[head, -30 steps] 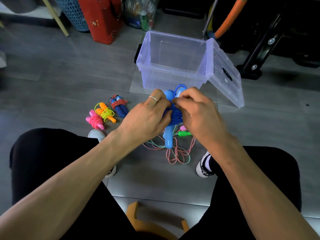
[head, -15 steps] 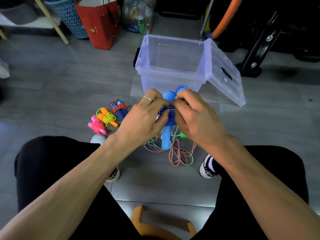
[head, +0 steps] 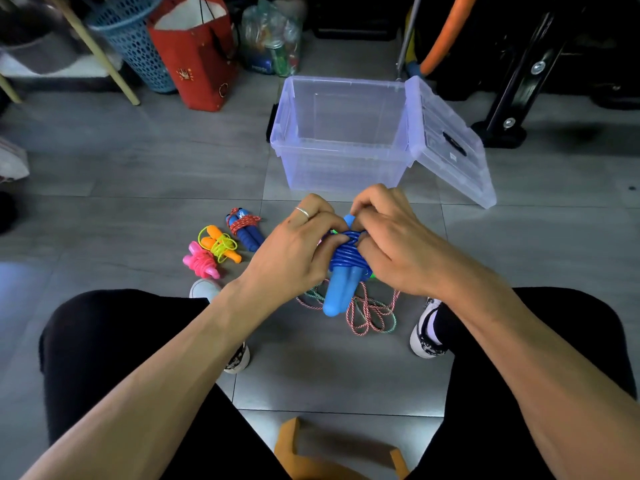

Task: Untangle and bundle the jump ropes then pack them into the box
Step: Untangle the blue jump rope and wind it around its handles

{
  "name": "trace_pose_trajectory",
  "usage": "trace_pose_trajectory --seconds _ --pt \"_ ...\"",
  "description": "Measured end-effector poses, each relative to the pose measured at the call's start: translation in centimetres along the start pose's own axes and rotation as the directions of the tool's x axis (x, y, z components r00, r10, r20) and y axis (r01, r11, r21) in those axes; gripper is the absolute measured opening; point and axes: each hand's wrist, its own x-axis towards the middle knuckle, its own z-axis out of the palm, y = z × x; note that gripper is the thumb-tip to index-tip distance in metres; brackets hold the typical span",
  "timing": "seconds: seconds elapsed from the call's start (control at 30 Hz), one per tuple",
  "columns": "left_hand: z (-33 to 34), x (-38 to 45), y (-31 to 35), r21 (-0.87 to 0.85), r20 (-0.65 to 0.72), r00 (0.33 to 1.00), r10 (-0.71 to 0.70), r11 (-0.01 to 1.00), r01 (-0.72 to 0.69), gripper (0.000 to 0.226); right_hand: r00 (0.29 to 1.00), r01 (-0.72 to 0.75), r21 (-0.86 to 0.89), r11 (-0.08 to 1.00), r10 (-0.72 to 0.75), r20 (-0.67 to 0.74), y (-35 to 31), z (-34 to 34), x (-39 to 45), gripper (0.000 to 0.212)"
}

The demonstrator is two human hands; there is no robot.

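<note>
- Two hands are working at the centre of the frame: the left hand and the right hand are both curling their fingers round one blue jump rope, held in the air above the floor.
- That rope is showing two light-blue handles side by side, pointing down, with dark-blue cord wound round them where the fingers are gripping.
- One ring is sitting on a finger of the left hand.
- One loose red-and-green rope is lying in tangled loops on the grey tiled floor, just below the hands, between the two shoes.
- Three bundled ropes are lying together at centre left: one pink bundle, one orange-handled bundle with yellow cord and one dark-blue-handled bundle with red cord.
- One clear plastic box is standing open above centre, nothing visible inside it, with its one lid leaning against its right side.
- In the upper left, one red bag and one blue basket are standing side by side.
</note>
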Motion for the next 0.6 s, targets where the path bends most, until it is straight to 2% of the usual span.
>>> trace_pose_trajectory --seconds 0.1,0.2,0.27,0.3,0.37,0.43,0.47,0.5,0.6 --pt "0.2 0.1 0.2 -0.09 0.034 0.997 -0.076 0.993 0.079 0.012 0.988 -0.069 0.083 0.994 0.057 0.141 0.8 -0.3 -0.4 0.014" --pt "0.3 0.4 0.8 -0.173 0.063 0.978 -0.201 0.963 0.209 0.013 0.997 -0.057 0.051 0.997 0.054 0.059 1.1 0.1 -0.6 0.012" --pt "0.2 0.9 1.2 -0.277 0.084 0.921 -0.38 0.879 0.388 0.008 0.998 -0.052 0.024 0.998 0.053 -0.04 1.0 0.3 -0.4 0.011" --pt "0.0 1.2 1.5 -0.374 0.127 0.86 -0.494 0.779 0.503 0.008 0.994 -0.058 0.019 0.998 0.06 -0.092 1.0 0.4 -0.2 0.01" --pt "-0.4 1.8 2.0 -0.597 0.288 0.699 -0.655 0.448 0.666 0.009 0.979 -0.07 0.017 0.997 0.072 -0.189 0.8 0.4 0.1 0.01" --pt "-0.8 2.0 2.5 -0.674 0.464 0.551 -0.694 0.126 0.728 0.017 0.968 -0.091 0.042 0.995 0.098 -0.233 0.5 0.6 0.3 0.012" --pt "-1.0 2.1 2.7 -0.677 0.507 0.509 -0.695 0.044 0.735 0.019 0.964 -0.102 0.077 0.992 0.118 -0.237 0.3 0.8 0.4 0.014" --pt "-1.1 2.1 2.7 -0.68 0.505 0.5 -0.704 0.032 0.732 0.02 0.962 -0.117 0.129 0.985 0.145 -0.232 0.1 1.1 0.5 0.016" --pt "-1.0 2.3 2.4 -0.709 0.403 0.556 -0.727 0.136 0.691 0.023 0.954 -0.158 0.283 0.946 0.22 -0.204 -0.3 1.2 0.7 0.02"
